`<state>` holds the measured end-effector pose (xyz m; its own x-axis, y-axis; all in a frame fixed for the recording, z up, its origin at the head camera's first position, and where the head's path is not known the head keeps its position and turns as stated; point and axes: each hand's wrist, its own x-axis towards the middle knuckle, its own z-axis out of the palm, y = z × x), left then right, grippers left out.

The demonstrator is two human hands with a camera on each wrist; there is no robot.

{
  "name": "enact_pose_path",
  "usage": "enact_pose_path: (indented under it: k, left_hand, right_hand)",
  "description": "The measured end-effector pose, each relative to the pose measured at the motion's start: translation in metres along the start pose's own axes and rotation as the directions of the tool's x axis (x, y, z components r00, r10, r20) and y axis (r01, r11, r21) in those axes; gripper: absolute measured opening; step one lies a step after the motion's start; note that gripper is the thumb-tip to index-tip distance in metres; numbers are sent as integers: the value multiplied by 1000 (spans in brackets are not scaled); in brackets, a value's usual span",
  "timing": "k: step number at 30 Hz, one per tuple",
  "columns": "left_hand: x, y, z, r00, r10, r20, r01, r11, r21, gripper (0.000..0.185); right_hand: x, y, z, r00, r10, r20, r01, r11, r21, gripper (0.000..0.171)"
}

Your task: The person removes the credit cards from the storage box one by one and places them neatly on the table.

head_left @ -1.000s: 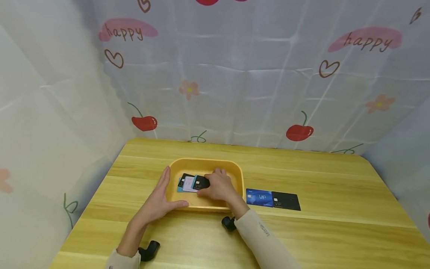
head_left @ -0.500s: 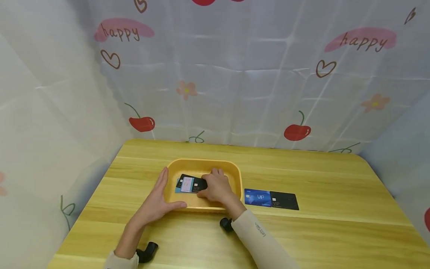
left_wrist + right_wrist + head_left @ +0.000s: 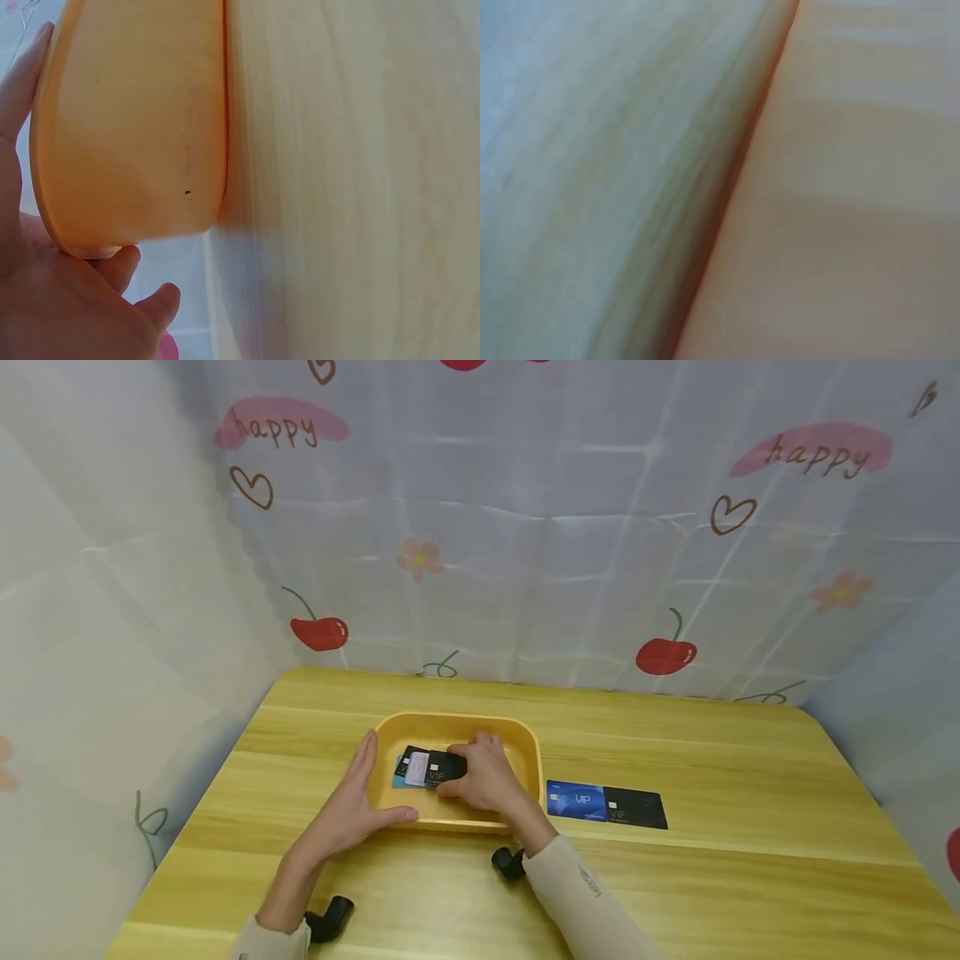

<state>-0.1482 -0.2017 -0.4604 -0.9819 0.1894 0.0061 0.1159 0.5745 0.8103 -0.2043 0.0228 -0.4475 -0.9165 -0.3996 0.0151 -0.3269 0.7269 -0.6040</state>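
Two cards on the tabletop point(image 3: 720, 777) read "VIP"; your right hand point(image 3: 486, 777) pinches a black VIP card point(image 3: 444, 767) inside the yellow tray point(image 3: 457, 727), your left hand point(image 3: 352, 810) braces its rim, fingers straight

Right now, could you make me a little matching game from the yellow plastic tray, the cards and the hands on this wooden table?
Things:
1. yellow plastic tray
2. blue VIP card
3. black card on the table
4. left hand

Places:
a. flat on the table, next to the tray's right side
b. holds the pile of cards
c. farthest right on the table
d. rests against the tray's left wall

Pairs: 1-b, 2-a, 3-c, 4-d
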Motion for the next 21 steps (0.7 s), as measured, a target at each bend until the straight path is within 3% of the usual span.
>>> enact_pose_path:
  k: [11, 21]
  left_hand:
    - [1, 2, 0, 1000, -21, 6, 21, 1000, -1, 126]
    - [-1, 3, 0, 1000, -27, 10, 27, 1000, -2, 126]
  right_hand:
    - [-5, 2, -6, 998, -27, -53, 33, 992, 125, 59]
    - [-20, 3, -16, 988, -107, -115, 122, 983, 140, 57]
